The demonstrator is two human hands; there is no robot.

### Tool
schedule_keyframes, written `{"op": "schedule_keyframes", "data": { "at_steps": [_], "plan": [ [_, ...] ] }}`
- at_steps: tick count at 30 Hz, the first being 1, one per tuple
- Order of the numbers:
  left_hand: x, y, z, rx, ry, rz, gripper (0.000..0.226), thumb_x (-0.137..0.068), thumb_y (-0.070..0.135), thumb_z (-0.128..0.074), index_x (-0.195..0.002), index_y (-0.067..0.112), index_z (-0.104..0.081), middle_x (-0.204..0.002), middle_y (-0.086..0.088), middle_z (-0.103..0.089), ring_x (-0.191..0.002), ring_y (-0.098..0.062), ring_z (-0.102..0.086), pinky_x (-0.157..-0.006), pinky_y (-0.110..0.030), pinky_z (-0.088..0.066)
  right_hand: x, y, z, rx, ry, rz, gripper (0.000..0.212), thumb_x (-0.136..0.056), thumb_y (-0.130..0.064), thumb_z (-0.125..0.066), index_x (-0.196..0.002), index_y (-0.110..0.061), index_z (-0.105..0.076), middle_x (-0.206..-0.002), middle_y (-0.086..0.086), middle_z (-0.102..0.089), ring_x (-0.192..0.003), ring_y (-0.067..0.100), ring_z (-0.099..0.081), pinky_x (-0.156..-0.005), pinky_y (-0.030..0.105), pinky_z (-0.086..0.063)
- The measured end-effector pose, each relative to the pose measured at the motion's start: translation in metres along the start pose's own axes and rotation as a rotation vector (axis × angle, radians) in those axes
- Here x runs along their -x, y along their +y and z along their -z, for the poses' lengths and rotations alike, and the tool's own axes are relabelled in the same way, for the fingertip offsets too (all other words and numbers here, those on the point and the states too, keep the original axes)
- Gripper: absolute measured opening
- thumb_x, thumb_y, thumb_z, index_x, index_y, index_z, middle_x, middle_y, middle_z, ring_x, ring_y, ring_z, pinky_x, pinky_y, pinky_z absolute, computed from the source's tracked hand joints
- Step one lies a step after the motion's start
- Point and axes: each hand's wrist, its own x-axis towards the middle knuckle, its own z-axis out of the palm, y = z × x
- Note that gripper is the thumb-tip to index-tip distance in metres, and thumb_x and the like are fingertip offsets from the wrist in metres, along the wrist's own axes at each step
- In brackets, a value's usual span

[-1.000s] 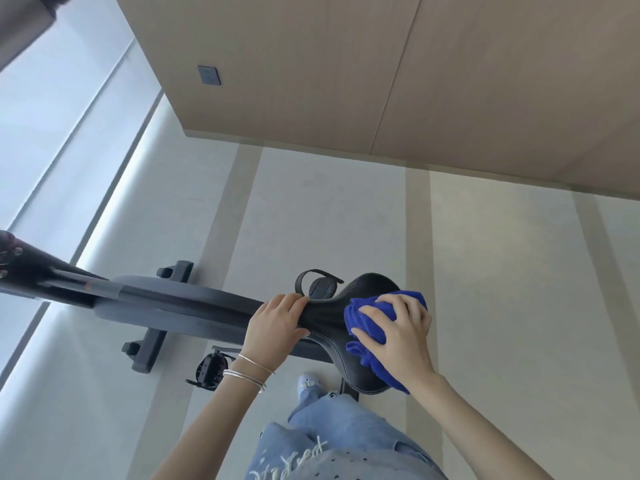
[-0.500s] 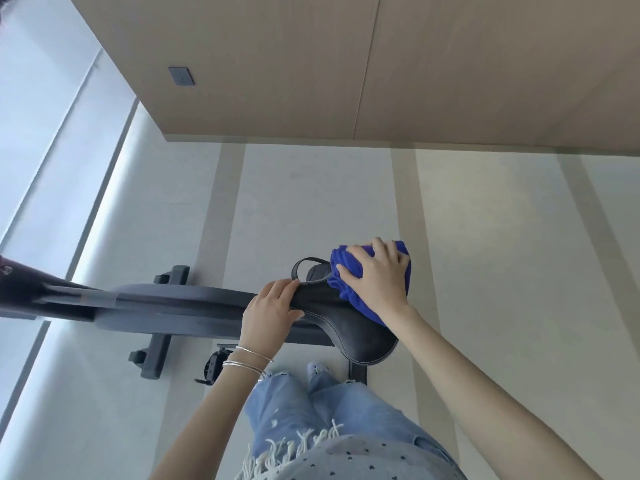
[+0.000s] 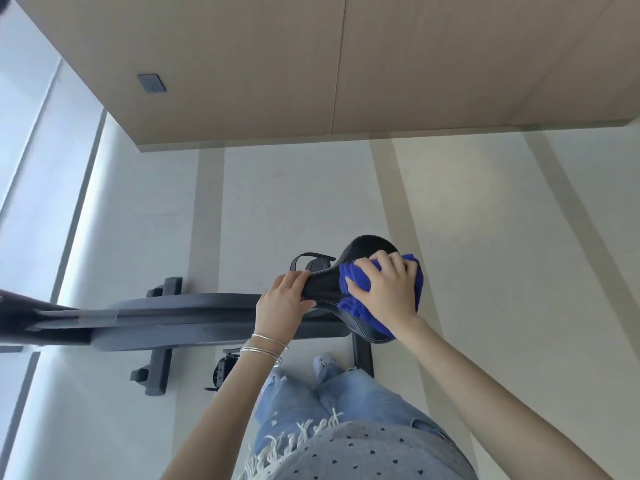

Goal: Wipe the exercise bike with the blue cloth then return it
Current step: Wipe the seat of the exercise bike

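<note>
The dark grey exercise bike (image 3: 173, 317) stretches from the left edge to the middle, its black saddle (image 3: 363, 251) at the right end. My left hand (image 3: 282, 304) grips the saddle's narrow nose. My right hand (image 3: 389, 289) presses the bunched blue cloth (image 3: 353, 282) flat onto the wide part of the saddle. The cloth hangs over the saddle's right side, and my hand hides most of it. A strapped pedal (image 3: 310, 261) shows behind the saddle's nose.
The bike's cross foot (image 3: 157, 368) and a second pedal (image 3: 223, 370) rest on the pale floor. A wooden wall panel (image 3: 311, 64) with a dark socket (image 3: 151, 83) stands beyond. A bright window runs along the left. My legs in jeans stand close behind the saddle.
My right hand slid the cloth from the saddle's near right edge up to its far side, then back onto the middle. My left hand kept its grip on the nose.
</note>
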Motion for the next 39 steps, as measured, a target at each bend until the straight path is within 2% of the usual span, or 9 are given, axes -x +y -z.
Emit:
{"op": "schedule_keyframes", "data": {
  "at_steps": [4,7,13,19,23,26,29,32,39],
  "plan": [
    [-0.002,-0.012,0.009,-0.012,-0.083,-0.054,0.055,-0.087,0.031,-0.06,-0.138,0.023,-0.04,-0.138,0.007,-0.048,-0.121,-0.019,-0.047,-0.091,-0.037,-0.049,-0.01,0.0,0.0,0.017,-0.047,-0.001,0.027,-0.079,-0.047,-0.059,-0.091,-0.024,-0.064,-0.085,0.0,-0.06,-0.076,0.025,-0.055,-0.066,0.038,-0.038],
    [-0.001,-0.025,0.016,-0.033,-0.14,-0.088,0.058,-0.087,0.03,-0.061,-0.14,0.02,-0.038,-0.139,0.003,-0.048,-0.121,-0.024,-0.049,-0.096,-0.041,-0.046,0.006,-0.001,0.001,0.022,-0.003,-0.001,0.028,-0.079,-0.046,-0.062,-0.093,-0.022,-0.064,-0.087,0.002,-0.061,-0.077,0.026,-0.056,-0.067,0.039,-0.041],
    [0.026,-0.06,0.026,-0.078,-0.121,-0.072,0.059,-0.088,0.033,-0.061,-0.14,0.019,-0.038,-0.14,0.001,-0.047,-0.12,-0.025,-0.05,-0.087,-0.042,-0.049,0.014,-0.035,-0.001,0.027,0.059,0.009,0.029,-0.08,-0.047,-0.058,-0.093,-0.022,-0.064,-0.088,0.003,-0.061,-0.08,0.027,-0.056,-0.068,0.04,-0.04],
    [0.052,-0.078,0.029,-0.064,-0.114,-0.045,0.062,-0.087,0.035,-0.062,-0.141,0.017,-0.037,-0.142,0.001,-0.044,-0.121,-0.025,-0.05,-0.091,-0.038,-0.048,0.007,-0.1,-0.017,0.035,0.0,0.27,0.029,-0.076,-0.048,-0.06,-0.094,-0.025,-0.062,-0.091,0.004,-0.062,-0.082,0.027,-0.057,-0.071,0.042,-0.044],
    [0.049,-0.074,0.032,-0.086,-0.107,-0.06,0.063,-0.088,0.036,-0.061,-0.142,0.018,-0.034,-0.144,0.001,-0.041,-0.122,-0.024,-0.048,-0.09,-0.038,-0.049,0.018,-0.07,-0.02,0.089,0.037,0.535,0.024,-0.075,-0.042,-0.059,-0.093,-0.026,-0.059,-0.092,0.004,-0.062,-0.08,0.028,-0.056,-0.07,0.042,-0.043],
    [0.039,-0.062,0.033,-0.081,-0.103,-0.074,0.064,-0.088,0.035,-0.061,-0.142,0.018,-0.032,-0.145,0.0,-0.038,-0.124,-0.025,-0.046,-0.09,-0.04,-0.048,0.037,-0.047,-0.018,0.237,0.026,0.691,0.008,-0.078,-0.026,-0.055,-0.085,-0.023,-0.057,-0.092,0.005,-0.063,-0.073,0.028,-0.052,-0.068,0.04,-0.041],
    [0.029,-0.049,0.033,-0.072,-0.09,-0.106,0.063,-0.088,0.032,-0.062,-0.142,0.017,-0.034,-0.144,-0.002,-0.04,-0.123,-0.027,-0.046,-0.092,-0.041,-0.046,0.042,-0.045,-0.011,0.313,-0.046,0.674,0.011,-0.071,-0.025,-0.067,-0.079,-0.022,-0.06,-0.091,0.005,-0.065,-0.069,0.027,-0.052,-0.065,0.039,-0.043],
    [0.023,-0.04,0.032,-0.083,-0.073,-0.131,0.063,-0.087,0.031,-0.063,-0.141,0.018,-0.034,-0.144,-0.002,-0.041,-0.123,-0.027,-0.047,-0.092,-0.04,-0.047,0.05,-0.037,0.0,0.333,-0.11,0.656,0.019,-0.067,-0.036,-0.069,-0.079,-0.023,-0.062,-0.09,0.003,-0.065,-0.07,0.026,-0.053,-0.064,0.038,-0.044],
    [0.014,-0.017,0.023,-0.07,-0.046,-0.187,0.063,-0.087,0.032,-0.062,-0.141,0.015,-0.035,-0.143,-0.003,-0.042,-0.126,-0.027,-0.043,-0.095,-0.041,-0.046,0.096,0.021,0.019,0.201,-0.036,0.58,0.015,-0.073,-0.037,-0.065,-0.083,-0.026,-0.064,-0.085,0.002,-0.067,-0.074,0.025,-0.059,-0.068,0.039,-0.046]
  ]
}}
